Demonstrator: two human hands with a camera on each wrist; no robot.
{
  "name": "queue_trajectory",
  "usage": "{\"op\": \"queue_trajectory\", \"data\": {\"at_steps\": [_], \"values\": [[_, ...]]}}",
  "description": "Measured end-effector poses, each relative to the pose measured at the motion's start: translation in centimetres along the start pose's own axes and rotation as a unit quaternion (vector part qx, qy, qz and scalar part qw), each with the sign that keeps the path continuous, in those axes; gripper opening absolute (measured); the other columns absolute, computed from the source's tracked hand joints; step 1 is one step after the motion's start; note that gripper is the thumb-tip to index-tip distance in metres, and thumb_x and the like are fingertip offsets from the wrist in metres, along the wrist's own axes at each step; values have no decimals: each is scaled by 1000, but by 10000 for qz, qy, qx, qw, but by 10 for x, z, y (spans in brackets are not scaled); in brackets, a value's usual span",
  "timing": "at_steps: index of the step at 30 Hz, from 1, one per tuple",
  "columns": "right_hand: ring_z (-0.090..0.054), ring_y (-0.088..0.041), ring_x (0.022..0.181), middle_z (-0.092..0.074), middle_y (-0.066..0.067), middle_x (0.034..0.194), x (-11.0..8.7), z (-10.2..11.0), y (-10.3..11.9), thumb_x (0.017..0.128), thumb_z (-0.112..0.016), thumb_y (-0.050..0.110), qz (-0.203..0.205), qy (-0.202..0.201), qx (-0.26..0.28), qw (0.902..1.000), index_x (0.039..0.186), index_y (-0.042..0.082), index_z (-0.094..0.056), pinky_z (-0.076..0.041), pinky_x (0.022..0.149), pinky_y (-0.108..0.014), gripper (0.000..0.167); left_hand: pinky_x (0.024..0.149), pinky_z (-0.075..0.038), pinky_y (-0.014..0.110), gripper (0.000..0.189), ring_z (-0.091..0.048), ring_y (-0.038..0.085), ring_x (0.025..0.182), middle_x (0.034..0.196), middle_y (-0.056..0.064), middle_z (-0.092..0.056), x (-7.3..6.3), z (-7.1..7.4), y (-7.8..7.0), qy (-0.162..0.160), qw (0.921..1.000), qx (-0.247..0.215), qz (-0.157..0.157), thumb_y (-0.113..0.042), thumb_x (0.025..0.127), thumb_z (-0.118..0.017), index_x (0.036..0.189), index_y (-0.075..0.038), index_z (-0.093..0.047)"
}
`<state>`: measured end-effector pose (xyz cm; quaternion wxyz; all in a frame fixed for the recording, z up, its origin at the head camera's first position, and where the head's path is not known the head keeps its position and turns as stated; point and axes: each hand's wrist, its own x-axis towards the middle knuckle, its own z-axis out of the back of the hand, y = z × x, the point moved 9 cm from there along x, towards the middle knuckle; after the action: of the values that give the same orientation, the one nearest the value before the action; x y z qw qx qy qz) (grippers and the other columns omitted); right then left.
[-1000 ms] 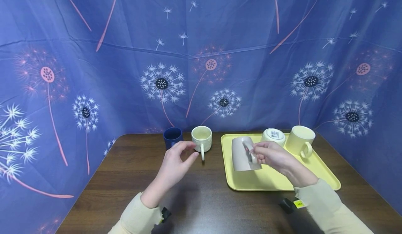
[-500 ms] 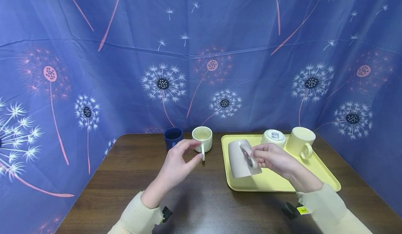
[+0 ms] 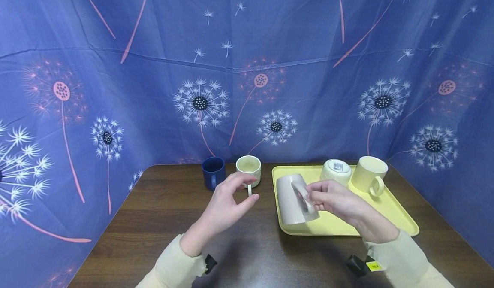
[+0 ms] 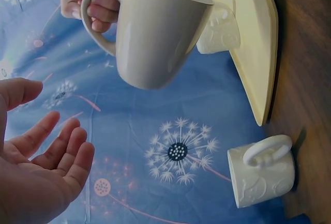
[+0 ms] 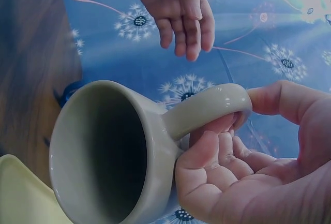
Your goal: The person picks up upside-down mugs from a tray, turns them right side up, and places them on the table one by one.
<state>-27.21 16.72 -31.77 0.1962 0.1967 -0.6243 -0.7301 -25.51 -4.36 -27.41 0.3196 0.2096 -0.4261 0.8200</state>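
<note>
In the head view my right hand (image 3: 339,202) grips the handle of a light grey-beige mug (image 3: 290,200), held tilted above the left part of a yellow tray (image 3: 328,223). The mug's dark inside faces the right wrist camera, its mouth tipped downward. My left hand (image 3: 228,206), thumb and fingers spread apart and holding nothing, is to the mug's left. Its fingers overlap a pale green mug (image 3: 248,166) standing upright behind; the left wrist view shows that pale mug (image 4: 261,169) apart from the hand. A dark blue mug (image 3: 213,172) stands beside it.
At the tray's back sit an upturned white cup (image 3: 335,172) with a label on its base and a cream-yellow mug (image 3: 369,174) with its handle toward the front. A blue dandelion-print cloth (image 3: 247,120) hangs right behind the brown wooden table (image 3: 154,219).
The grey-beige mug has swung slightly left and nearer to me, its tilt changing in my right hand's grip. My left hand has shifted right and a little toward me, uncovering the blue mug's handle.
</note>
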Motion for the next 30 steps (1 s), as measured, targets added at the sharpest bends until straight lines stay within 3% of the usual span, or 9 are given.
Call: {"op": "queue_trajectory", "data": {"at_steps": [13,22,30], "values": [[-60,-11,78,-64,-5,88,-2,-8,3,86,-49,3,-26,100,-525,9986,105,-19,-53,-50,72,-25,30,88,-47,28,36,-55,9,105,114,-5,-62,7,-19,-17,461,9973,32,-563,-19,80,-74,114,-13,-63],[-60,-12,78,-65,-6,85,-1,-22,5,86,-53,6,203,607,-969,9932,100,-13,-61,-51,71,-29,25,89,-47,27,40,-55,9,106,116,-5,-60,8,-31,-17,804,9955,-94,-490,-19,78,-77,115,-13,-62],[-60,-10,74,-65,-2,78,1,-34,9,86,-52,7,301,946,-1034,9897,96,-11,-63,-49,68,-28,24,94,-44,26,41,-53,7,110,115,-7,-60,8,-40,-18,1004,9934,9,-553,-22,77,-78,114,-17,-63]]}}
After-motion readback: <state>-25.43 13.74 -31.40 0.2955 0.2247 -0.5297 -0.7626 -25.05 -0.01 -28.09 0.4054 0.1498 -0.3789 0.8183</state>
